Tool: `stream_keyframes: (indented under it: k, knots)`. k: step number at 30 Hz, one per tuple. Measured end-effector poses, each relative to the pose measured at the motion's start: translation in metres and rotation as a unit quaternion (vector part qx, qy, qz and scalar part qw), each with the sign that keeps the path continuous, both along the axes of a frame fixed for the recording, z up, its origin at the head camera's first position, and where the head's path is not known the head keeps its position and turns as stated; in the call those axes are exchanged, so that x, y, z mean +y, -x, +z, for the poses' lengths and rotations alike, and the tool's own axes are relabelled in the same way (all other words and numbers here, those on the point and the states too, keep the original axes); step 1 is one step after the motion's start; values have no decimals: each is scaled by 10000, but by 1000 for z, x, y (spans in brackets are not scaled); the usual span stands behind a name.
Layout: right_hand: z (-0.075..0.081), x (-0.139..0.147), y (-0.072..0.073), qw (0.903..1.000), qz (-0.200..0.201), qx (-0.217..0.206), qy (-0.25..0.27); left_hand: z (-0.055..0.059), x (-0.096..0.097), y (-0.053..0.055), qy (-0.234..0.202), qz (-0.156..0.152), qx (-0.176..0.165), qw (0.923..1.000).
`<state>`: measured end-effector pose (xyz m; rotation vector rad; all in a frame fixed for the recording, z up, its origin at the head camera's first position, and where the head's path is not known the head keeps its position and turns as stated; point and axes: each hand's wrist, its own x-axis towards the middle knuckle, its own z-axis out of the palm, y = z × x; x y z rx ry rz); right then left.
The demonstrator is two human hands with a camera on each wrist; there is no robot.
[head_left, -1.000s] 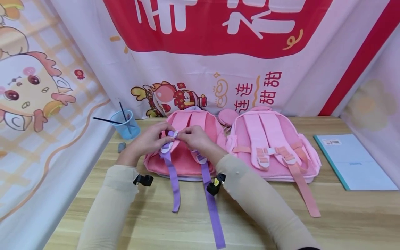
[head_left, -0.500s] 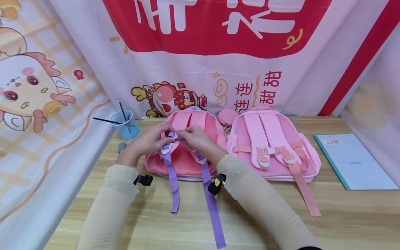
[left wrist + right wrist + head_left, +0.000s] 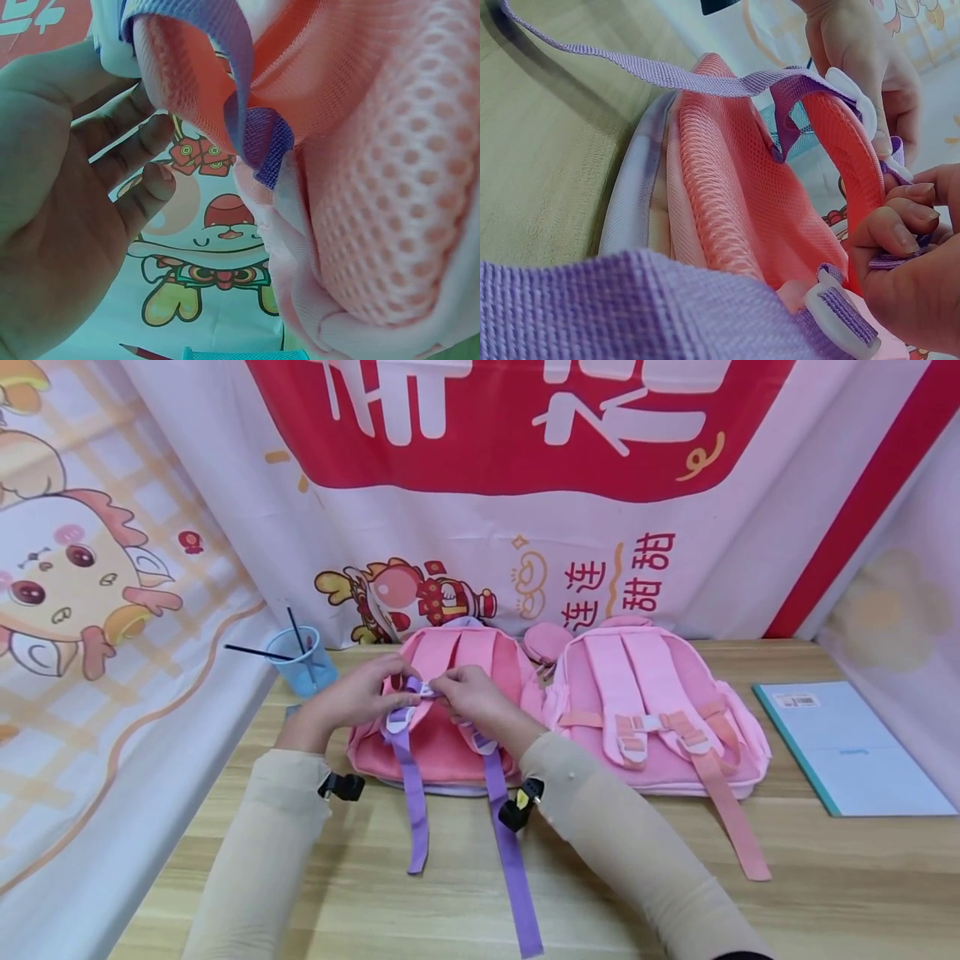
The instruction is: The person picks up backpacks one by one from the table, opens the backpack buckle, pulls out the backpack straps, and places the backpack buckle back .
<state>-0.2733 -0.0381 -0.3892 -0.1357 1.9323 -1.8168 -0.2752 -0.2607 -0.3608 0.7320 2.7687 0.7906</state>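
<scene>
A pink backpack [image 3: 450,756] with purple webbing lies back-panel up on the table. Over its left shoulder strap, my left hand [image 3: 366,695] pinches the purple webbing beside a small white buckle [image 3: 426,690]. In the left wrist view its other fingers spread loosely behind the strap. Close on the right, my right hand [image 3: 474,700] pinches the other side of that buckle, its fingers curled round purple webbing [image 3: 896,260]. Below my left hand, a white adjuster [image 3: 399,719] carries a dangling purple tail [image 3: 414,810]. A second purple tail [image 3: 513,868] hangs from the right strap.
A lighter pink backpack [image 3: 592,681] with its chest buckle joined lies against the right side. Farther right is a light blue notebook [image 3: 855,743]. A blue mesh cup [image 3: 311,672] with pencils stands at the back left. A printed cloth [image 3: 465,543] hangs behind.
The white buckle shows more between my fingers, and my right hand has shifted slightly. The left purple tail has swung a little left. My left wrist now covers more of a small grey block.
</scene>
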Motion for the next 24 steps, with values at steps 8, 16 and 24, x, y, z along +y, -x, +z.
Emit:
stream_keyframes:
  k: [8,16,24]
  knots:
    - [-3,2,0,9997,-17,-75,241,2,2,0,-7,-9,-127,9999]
    - [6,4,-2,9989,-35,-111,455,-6,-2,2,28,-93,-201,9998]
    - [10,5,-5,9985,-17,-86,533,-12,-2,1,-35,-144,-124,9998]
